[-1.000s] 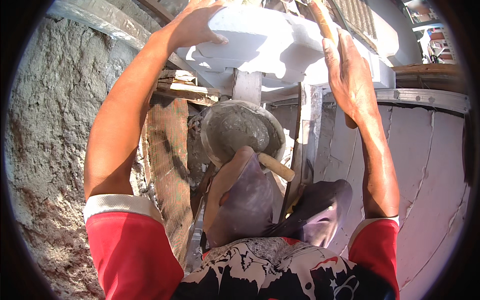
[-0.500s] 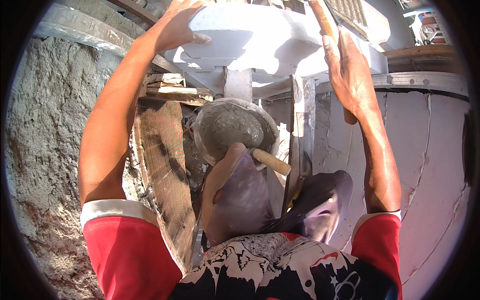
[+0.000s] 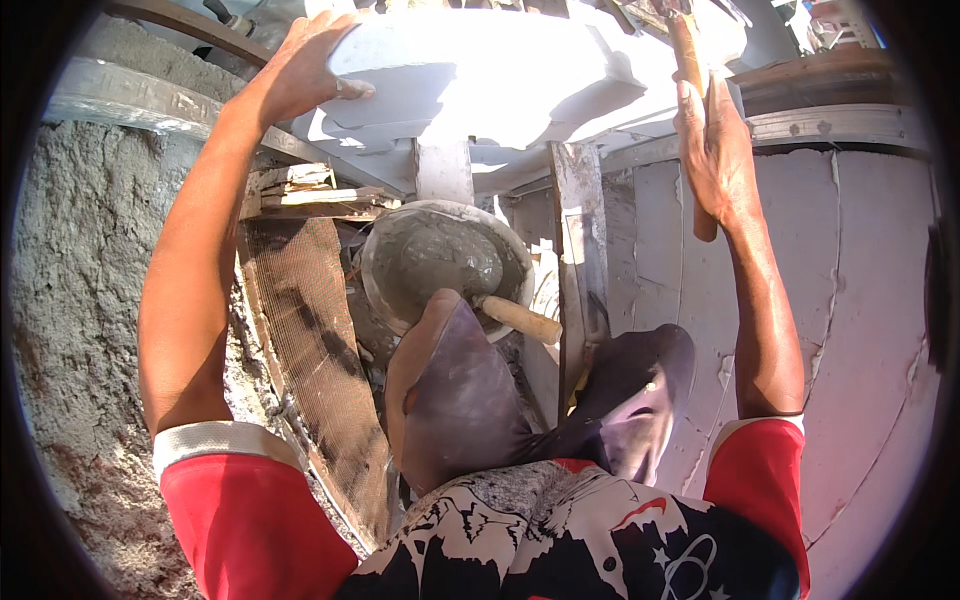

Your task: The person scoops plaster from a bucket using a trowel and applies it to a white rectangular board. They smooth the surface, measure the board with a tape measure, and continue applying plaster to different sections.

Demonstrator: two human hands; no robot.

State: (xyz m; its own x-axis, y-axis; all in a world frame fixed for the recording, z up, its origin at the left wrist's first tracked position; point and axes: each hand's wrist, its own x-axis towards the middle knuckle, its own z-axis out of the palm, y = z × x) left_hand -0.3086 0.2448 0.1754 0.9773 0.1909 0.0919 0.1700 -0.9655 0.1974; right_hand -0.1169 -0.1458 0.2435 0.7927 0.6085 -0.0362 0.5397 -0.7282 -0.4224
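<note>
A large white block [image 3: 400, 92] lies across the far side, partly glaring in the sun. My left hand [image 3: 298, 78] rests at its left end with fingers stretched and apart, the thumb against the near face. My right hand [image 3: 718, 165] is closed round the wooden handle of a tool [image 3: 690, 50], raised upright near the block's right end. The tool's head is too bright and cut off to make out. Between my arms stands a round bucket [image 3: 376, 245] with wet grey mortar [image 3: 450, 250] in it. Another wooden-handled tool [image 3: 525, 318] leans out over its rim.
Rough grey wall [image 3: 85, 300] runs along the left, a smooth panelled wall [image 3: 770, 270] along the right. A mesh-covered board [image 3: 305, 330] and split wood pieces [image 3: 300, 190] lie left of the bucket. An upright plank [image 3: 580, 230] stands right of it, beside my bent knees.
My right hand has moved slightly right with the tool, away from the block's face. The block, bucket and my left hand now appear further left in the view.
</note>
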